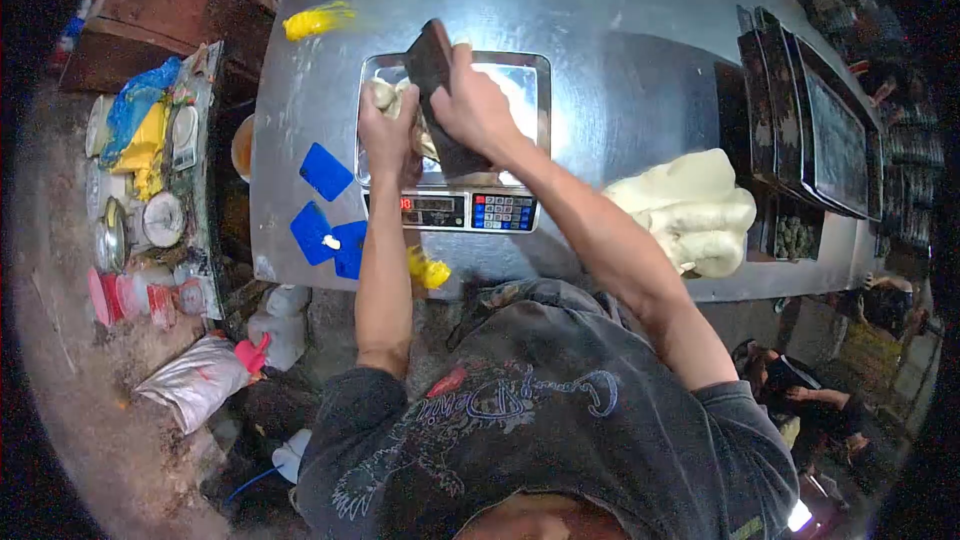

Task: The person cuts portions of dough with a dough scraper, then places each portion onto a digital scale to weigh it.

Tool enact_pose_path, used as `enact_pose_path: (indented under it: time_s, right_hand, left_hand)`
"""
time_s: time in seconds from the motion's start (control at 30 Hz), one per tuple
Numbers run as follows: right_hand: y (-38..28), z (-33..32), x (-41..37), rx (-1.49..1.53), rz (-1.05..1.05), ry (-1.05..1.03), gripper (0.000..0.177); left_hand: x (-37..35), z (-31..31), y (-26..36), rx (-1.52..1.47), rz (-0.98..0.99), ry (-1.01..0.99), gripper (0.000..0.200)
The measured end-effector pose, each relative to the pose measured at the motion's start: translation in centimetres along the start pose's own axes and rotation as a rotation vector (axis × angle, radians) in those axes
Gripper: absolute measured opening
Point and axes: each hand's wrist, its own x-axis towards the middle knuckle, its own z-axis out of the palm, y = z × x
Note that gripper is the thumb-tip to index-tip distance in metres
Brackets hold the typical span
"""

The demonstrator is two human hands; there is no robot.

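Dark grey printed T-shirt (560,400) fills lower centre; upper centre, over a silver metal scale (545,135), left hand (388,135) closes around pale lumpy dough (384,94), right hand (476,110) firmly grips a dark, flat rectangular tool (430,56).

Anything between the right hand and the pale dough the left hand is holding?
Yes: the dark flat object gripped in the right hand stands between that hand and the pale dough in the left hand, over the scale.
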Motion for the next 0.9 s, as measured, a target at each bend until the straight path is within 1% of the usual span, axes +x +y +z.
enact_pose_path:
  time_s: [0.07,0.1,0.13,0.17,0.2,0.23,0.27,0.3,0.33,0.37,0.4,0.43,0.47,0.53,0.57,0.6,0.63,0.67,0.7,0.73,0.77,0.8,0.83,0.87,0.9]
  right_hand:
    - [-0.3,1.7,0.3,0.040,-0.047,0.031,0.044]
    - [0.6,2.9,0.9,0.018,-0.064,0.037,0.045]
    - [0.6,3.0,1.9,0.075,-0.018,-0.002,0.047]
    - [1.0,2.9,2.3,0.128,0.041,-0.034,0.048]
    - [1.8,2.4,2.3,0.173,0.106,-0.060,0.049]
    - [2.9,2.3,2.0,0.301,0.039,-0.057,0.051]
    - [4.4,1.7,1.1,0.425,-0.030,-0.050,0.053]
    - [4.2,-0.4,-1.5,0.414,-0.017,-0.014,0.057]
    - [5.6,-1.5,-3.4,0.522,-0.025,0.020,0.058]
    - [6.8,-3.0,-6.1,0.643,-0.030,0.070,0.058]
    - [8.1,-4.6,-8.8,0.771,-0.042,0.114,0.059]
    - [10.9,-5.2,-11.5,0.699,-0.032,0.188,0.057]
    - [12.6,-7.2,-14.8,0.684,0.086,0.161,0.057]
    - [17.7,-9.2,-21.3,0.513,0.132,0.243,0.059]
    - [19.5,-10.5,-24.5,0.535,0.225,0.256,0.059]
    - [22.0,-11.6,-27.5,0.339,0.335,0.244,0.060]
    - [23.6,-12.2,-30.0,0.625,0.306,0.324,0.058]
    - [23.6,-13.9,-32.3,0.618,0.363,0.372,0.057]
    - [26.0,-14.6,-34.5,0.558,0.430,0.420,0.055]
    - [25.8,-15.8,-35.9,0.553,0.456,0.534,0.053]
    - [27.6,-16.6,-37.4,0.544,0.471,0.557,0.052]
    - [27.8,-17.6,-38.4,0.493,0.424,0.633,0.053]
    - [29.9,-17.8,-39.4,0.523,0.389,0.687,0.052]
    - [31.4,-18.2,-40.6,0.506,0.471,0.711,0.049]
    - [31.3,-19.3,-41.4,0.460,0.541,0.696,0.046]
  left_hand:
    - [-0.5,-1.1,-0.1,-0.093,-0.032,-0.066,0.045]
    - [-1.5,-1.6,0.9,-0.476,-0.177,-0.056,0.036]
    - [-2.6,-1.8,2.6,-0.880,-0.192,-0.100,0.036]
    - [-3.3,-2.7,5.0,-0.982,-0.132,-0.320,0.036]
    - [-3.9,-2.7,7.5,-0.931,0.005,-0.425,0.035]
    - [-3.3,-3.9,7.3,-0.897,0.122,-0.589,0.043]
    - [-4.1,-4.2,8.2,-0.844,0.115,-0.545,0.037]
    - [-4.5,-4.4,7.7,-0.923,0.030,-0.496,0.044]
    - [-5.3,-4.8,8.2,-0.823,0.090,-0.524,0.049]
    - [-6.1,-5.3,8.4,-0.879,0.028,-0.605,0.051]
    - [-7.0,-5.2,7.8,-0.909,0.012,-0.547,0.050]
    - [-8.9,-4.4,8.2,-0.882,-0.036,-0.528,0.047]
    - [-10.8,-3.4,8.8,-0.850,-0.077,-0.503,0.043]
    - [-13.8,-0.6,7.0,-0.848,-0.107,-0.439,0.034]
    - [-16.4,2.0,8.5,-0.664,-0.125,-0.295,0.030]
    - [-18.0,3.9,9.4,-0.663,-0.084,-0.419,0.030]
    - [-19.4,6.0,10.3,-0.622,-0.096,-0.410,0.030]
    - [-20.7,8.4,11.5,-0.589,0.023,-0.458,0.030]
    - [-22.1,11.0,13.2,-0.437,0.191,-0.431,0.034]
    - [-23.9,13.7,14.6,-0.409,0.225,-0.437,0.036]
    - [-25.5,16.5,15.7,-0.353,0.255,-0.441,0.032]
    - [-27.0,18.9,15.7,-0.478,-0.026,-0.565,0.027]
    - [-28.1,22.7,13.6,-0.477,0.092,-0.592,0.029]
    - [-28.6,27.3,9.7,-0.198,0.593,-0.389,0.030]
    - [-29.8,30.0,7.5,-0.121,0.532,-0.417,0.037]
